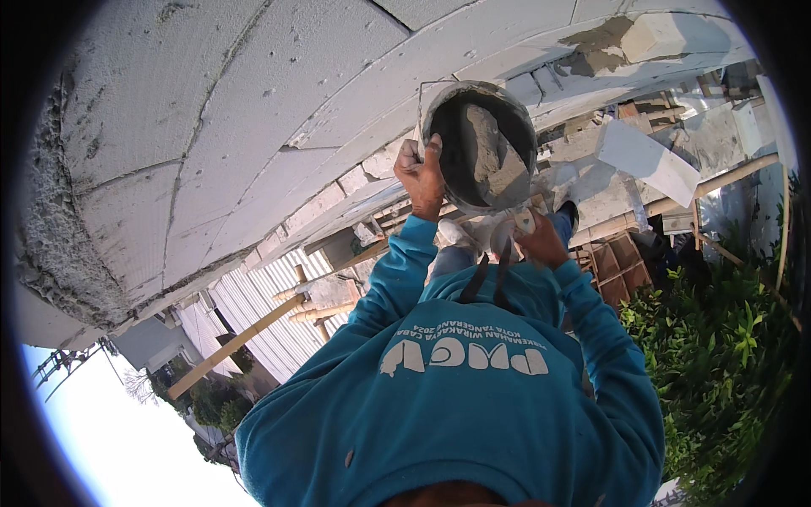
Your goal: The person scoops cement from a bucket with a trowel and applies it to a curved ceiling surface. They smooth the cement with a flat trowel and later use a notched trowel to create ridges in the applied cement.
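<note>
My left hand (422, 179) grips the near left rim of a dark bucket (532, 127), thumb over the edge. The bucket is tilted so that its mouth faces me, and a wire handle stands off its left side. Grey mortar (492, 156) lies in a lump inside it. Just below the bucket, my right hand (543, 243) is closed around the pale handle of what looks like a trowel (525, 221). Its grey blade seems to lie left of the fingers, partly lost against my clothes.
A wall of pale blocks (296, 76) runs along the left and front. A loose white block (646, 160) rests on the scaffold planks at right, beside a bamboo pole (718, 184). Green bushes (718, 355) grow below right. A corrugated roof (258, 291) lies below left.
</note>
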{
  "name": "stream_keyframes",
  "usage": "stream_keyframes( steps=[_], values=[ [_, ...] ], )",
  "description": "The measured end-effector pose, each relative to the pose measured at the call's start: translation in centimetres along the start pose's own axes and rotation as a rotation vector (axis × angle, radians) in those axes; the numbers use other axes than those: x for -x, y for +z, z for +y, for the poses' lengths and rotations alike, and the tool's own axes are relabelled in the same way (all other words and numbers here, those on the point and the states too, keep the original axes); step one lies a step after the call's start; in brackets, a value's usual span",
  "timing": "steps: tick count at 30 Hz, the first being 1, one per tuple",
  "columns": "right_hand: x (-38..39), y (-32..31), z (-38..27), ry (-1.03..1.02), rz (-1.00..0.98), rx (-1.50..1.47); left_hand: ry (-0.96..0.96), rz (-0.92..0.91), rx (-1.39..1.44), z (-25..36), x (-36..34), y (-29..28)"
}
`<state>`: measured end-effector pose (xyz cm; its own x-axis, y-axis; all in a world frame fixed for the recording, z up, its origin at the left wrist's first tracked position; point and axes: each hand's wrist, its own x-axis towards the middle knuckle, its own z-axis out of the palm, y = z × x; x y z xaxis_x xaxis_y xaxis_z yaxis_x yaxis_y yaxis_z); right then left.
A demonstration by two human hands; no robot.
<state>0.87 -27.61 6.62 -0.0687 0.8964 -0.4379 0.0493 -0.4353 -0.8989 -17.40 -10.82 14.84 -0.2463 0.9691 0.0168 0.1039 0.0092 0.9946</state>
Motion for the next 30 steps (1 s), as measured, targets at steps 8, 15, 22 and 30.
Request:
stream_keyframes(
  steps=[8,15,22,30],
  values=[
    [-7.1,-1.0,1.2,0.105,0.509,-0.353,-0.075,0.070,-0.075,-4.1,1.4,-3.5],
    [-28.5,-3.2,1.4,0.253,1.079,-0.324,-0.083,0.132,-0.256,-4.3,3.4,-10.8],
    [-26.4,1.5,-3.1,0.067,1.080,-0.304,-0.194,0.255,-0.373,-1.6,6.8,-18.1],
    [-29.4,-4.7,-3.8,0.156,1.164,-0.182,-0.193,0.317,-0.419,-3.2,7.9,-23.2]
  ],
)
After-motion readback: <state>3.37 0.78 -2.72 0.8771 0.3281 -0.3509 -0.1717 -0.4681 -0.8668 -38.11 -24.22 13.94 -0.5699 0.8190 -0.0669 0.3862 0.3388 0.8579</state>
